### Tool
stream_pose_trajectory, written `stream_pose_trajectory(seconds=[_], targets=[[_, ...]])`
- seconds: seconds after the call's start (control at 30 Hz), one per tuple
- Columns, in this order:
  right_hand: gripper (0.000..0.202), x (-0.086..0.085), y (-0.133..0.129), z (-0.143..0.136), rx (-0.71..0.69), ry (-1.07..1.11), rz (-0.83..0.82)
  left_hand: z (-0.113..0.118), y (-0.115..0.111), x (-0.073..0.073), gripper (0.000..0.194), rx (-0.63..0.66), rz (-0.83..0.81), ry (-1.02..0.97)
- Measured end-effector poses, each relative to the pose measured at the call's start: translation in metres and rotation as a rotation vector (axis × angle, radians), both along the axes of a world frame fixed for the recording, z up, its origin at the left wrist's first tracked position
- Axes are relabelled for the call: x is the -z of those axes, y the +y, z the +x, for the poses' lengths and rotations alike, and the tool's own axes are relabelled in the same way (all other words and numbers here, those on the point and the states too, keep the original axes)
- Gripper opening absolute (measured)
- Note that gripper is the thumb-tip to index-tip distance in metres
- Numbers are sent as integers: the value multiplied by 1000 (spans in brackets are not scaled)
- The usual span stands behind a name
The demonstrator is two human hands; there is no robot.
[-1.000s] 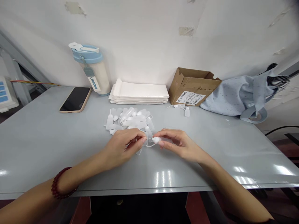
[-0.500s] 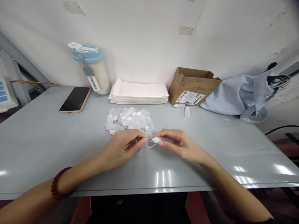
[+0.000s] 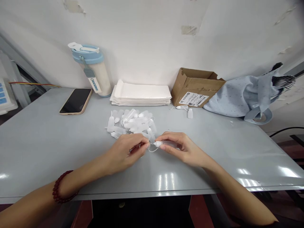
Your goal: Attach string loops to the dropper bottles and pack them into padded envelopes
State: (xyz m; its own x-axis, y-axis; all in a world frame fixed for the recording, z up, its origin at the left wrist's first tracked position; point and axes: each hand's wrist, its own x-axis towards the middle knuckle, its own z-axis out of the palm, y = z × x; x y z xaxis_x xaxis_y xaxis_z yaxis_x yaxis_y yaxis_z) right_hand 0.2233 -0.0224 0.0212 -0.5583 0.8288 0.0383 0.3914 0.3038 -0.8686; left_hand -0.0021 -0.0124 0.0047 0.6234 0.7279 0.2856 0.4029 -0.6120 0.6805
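Observation:
Between thumb and fingers, my right hand point(image 3: 177, 146) holds a small translucent squeeze bottle point(image 3: 169, 144), lying sideways with its white nozzle end point(image 3: 157, 144) pointing left. A thin, needle-like tip reaches from the nozzle toward my left fingertips. My left hand point(image 3: 131, 148) is closed in a pinch on the small tethered cap, mostly hidden by the fingers. A white strap point(image 3: 154, 150) loops below from the bottle to that pinch. Just behind my hands lies a loose pile of similar bottles point(image 3: 135, 122), several with white tops and straps.
On the grey table point(image 3: 95, 133) stand a blue-lidded tumbler point(image 3: 98, 74), a phone point(image 3: 76, 101) and stacked white padded envelopes point(image 3: 142, 95). An open cardboard box point(image 3: 197, 90) has two more bottles point(image 3: 190, 113) before it. A pale blue cloth bag point(image 3: 239, 95) lies at right.
The bottle's nozzle has shifted slightly left and down, and the thin tip now shows more plainly between my two hands. Both hands keep their grip; the pile stays put.

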Motion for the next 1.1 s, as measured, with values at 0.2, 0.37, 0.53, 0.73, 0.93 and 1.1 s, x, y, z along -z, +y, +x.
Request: stream_pose_trajectory(seconds=[0.2,0.37,0.53,0.73,0.93,1.1], targets=[[19,-1,-1,1,-24,2,35,1,-2,-1,17,41,-12,9],[20,-2,-1,1,-52,-11,51,2,-2,-2,16,81,-27,47],[21,0,-2,1,-94,-33,67,0,-3,-2,16,142,-65,127],[22,3,-2,0,-123,-43,93,1,-4,-2,17,147,-63,144],[22,4,-3,-1,-124,-55,101,1,-2,-2,17,145,-71,135],[22,0,-3,-1,-62,-10,111,-1,0,-5,16,89,-18,80]])
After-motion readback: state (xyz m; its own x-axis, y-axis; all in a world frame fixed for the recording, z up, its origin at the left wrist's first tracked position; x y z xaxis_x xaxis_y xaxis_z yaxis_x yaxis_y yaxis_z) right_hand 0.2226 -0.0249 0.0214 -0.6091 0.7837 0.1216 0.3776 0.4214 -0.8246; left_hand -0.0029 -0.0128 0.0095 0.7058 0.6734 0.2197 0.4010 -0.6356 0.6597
